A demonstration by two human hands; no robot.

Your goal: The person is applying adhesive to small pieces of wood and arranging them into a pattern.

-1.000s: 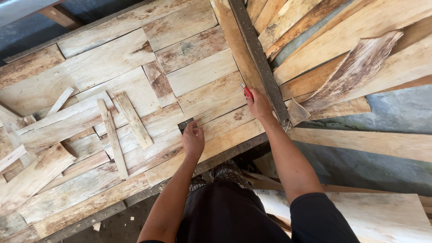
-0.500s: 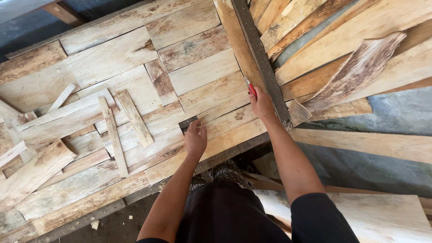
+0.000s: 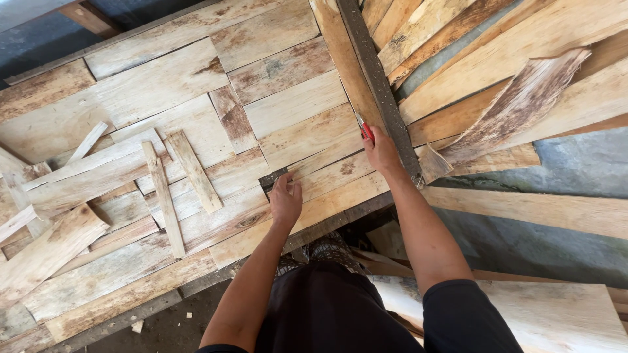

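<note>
Left hand (image 3: 286, 199) lies flat, fingers spread, on the veneer sheets (image 3: 196, 131) near the table's front edge; fingertips touch a small dark gap (image 3: 271, 178) between sheets. Holds nothing. Right hand (image 3: 381, 151) is curled around a red cutter (image 3: 365, 129), blade end pointing away from the person, pressed against the dark straightedge (image 3: 376, 85) that runs diagonally across the sheets. Cutter sits just left of the straightedge, over a pale sheet. Two loose narrow strips (image 3: 176, 180) lie on the sheets well left of the left hand. Stacked rough boards (image 3: 510, 98) lie right of the straightedge.
</note>
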